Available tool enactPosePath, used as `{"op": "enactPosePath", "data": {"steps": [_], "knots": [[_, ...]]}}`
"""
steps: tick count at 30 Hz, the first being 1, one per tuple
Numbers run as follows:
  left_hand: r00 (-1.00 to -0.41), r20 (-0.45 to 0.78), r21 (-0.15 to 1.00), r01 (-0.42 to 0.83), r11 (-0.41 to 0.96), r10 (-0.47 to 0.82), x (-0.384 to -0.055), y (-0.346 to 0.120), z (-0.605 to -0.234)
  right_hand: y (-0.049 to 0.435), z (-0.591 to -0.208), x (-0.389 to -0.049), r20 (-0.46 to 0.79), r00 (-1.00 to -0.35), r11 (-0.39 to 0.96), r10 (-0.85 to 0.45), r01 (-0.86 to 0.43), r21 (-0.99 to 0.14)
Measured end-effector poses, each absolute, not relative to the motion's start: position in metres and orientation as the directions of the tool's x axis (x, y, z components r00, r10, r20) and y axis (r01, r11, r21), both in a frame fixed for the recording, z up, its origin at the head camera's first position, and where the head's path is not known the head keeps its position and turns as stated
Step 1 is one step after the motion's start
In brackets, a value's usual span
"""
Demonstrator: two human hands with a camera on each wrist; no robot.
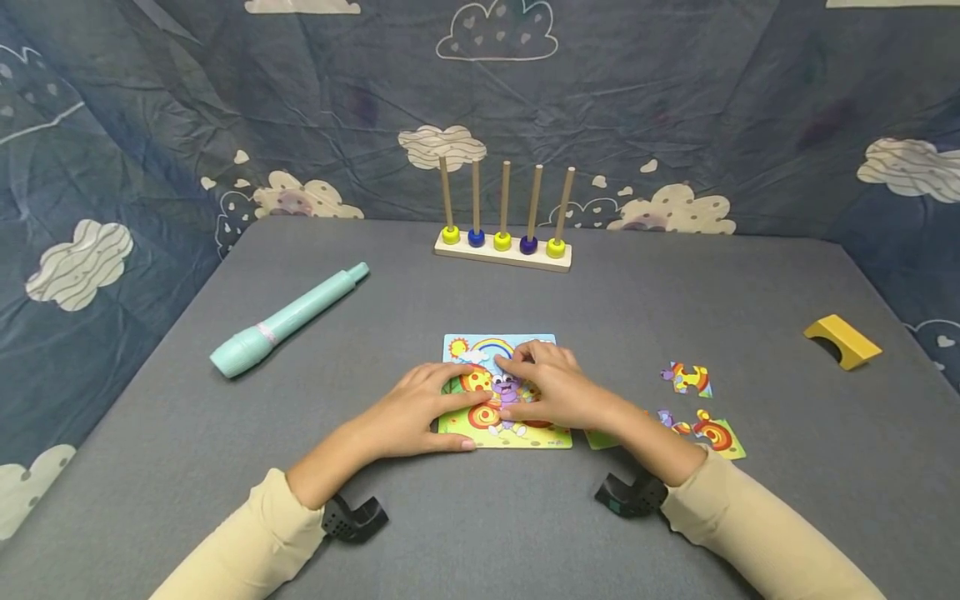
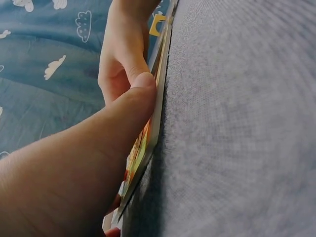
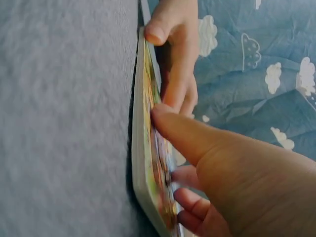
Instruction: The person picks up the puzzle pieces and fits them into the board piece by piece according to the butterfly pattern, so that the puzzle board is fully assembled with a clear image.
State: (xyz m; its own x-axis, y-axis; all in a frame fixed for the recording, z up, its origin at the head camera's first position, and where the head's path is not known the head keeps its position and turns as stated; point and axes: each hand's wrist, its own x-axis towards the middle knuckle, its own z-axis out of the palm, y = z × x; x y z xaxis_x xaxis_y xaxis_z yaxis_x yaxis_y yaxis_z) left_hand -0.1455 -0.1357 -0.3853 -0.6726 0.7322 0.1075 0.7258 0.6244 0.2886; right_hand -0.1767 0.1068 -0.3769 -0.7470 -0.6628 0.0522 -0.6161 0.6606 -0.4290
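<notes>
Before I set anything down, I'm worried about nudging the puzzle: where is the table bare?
The table is bare between the mint-green tube and the puzzle, and between the peg rack and the yellow arch block. It's crowded at the puzzle, which the left hand and right hand touch, and right of it, where loose pieces lie.

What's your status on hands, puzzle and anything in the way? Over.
Left hand touching left side of puzzle; right hand on its middle. Puzzle flat on table. In the way: right forearm, partly hiding loose pieces.
</notes>
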Motion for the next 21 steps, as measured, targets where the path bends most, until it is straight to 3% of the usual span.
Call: {"op": "enactPosePath", "data": {"steps": [4,9,14,21], "knots": [[-0.684,0.102,0.298,0.714,0.634,0.722,-0.145,-0.135,-0.387,0.112,-0.374,-0.179,-0.001,-0.746,0.643,-0.666,-0.573,-0.508],[-0.693,0.1,0.297,0.706,0.644,0.714,-0.146,-0.134,-0.389,0.123,-0.358,-0.175,-0.026,-0.77,0.567,-0.638,-0.446,-0.692],[-0.695,0.097,0.297,0.704,0.645,0.713,-0.147,-0.134,-0.389,0.147,-0.337,-0.166,0.104,-0.802,0.481,-0.588,-0.45,-0.752],[-0.694,0.095,0.298,0.704,0.644,0.714,-0.147,-0.133,-0.39,0.197,-0.322,-0.151,0.313,-0.842,0.468,-0.44,-0.512,-0.72]]}}
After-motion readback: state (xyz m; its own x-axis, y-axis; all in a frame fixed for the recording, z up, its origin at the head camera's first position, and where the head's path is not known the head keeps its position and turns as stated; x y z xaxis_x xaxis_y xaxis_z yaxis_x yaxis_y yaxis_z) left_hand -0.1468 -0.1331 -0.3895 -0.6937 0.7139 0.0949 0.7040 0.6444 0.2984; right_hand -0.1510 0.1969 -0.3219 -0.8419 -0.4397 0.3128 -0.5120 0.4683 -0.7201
